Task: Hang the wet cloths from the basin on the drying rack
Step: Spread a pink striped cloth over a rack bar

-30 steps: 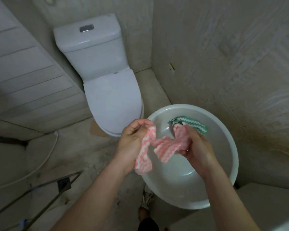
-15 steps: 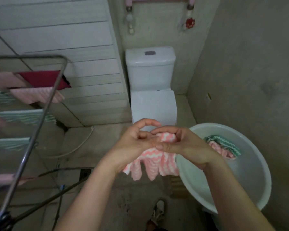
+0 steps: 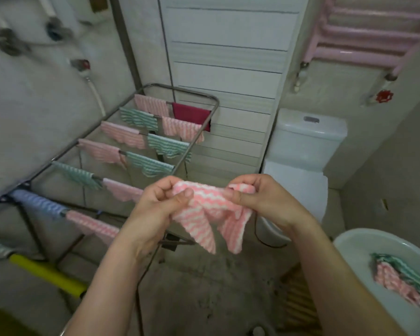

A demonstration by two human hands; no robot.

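Observation:
I hold a pink-and-white zigzag cloth (image 3: 211, 214) stretched between both hands at chest height. My left hand (image 3: 160, 202) pinches its left top edge and my right hand (image 3: 264, 202) pinches its right top edge; the rest hangs down. The metal drying rack (image 3: 199, 137) stands to the left and ahead, its bars carrying several pink, green, blue and dark red cloths. The white basin (image 3: 354, 241) sits at the lower right with a pink cloth (image 3: 395, 284) and a green cloth (image 3: 407, 270) inside.
A white toilet (image 3: 306, 151) stands ahead right beside the basin. A pink wall radiator (image 3: 364, 32) hangs at the upper right. A yellow tube (image 3: 46, 272) lies low at the left. White panelled wall behind the rack; concrete floor below.
My view has swung left and up from the basin to the rack. Both hands carried the pink cloth away from the basin and spread its top edge apart.

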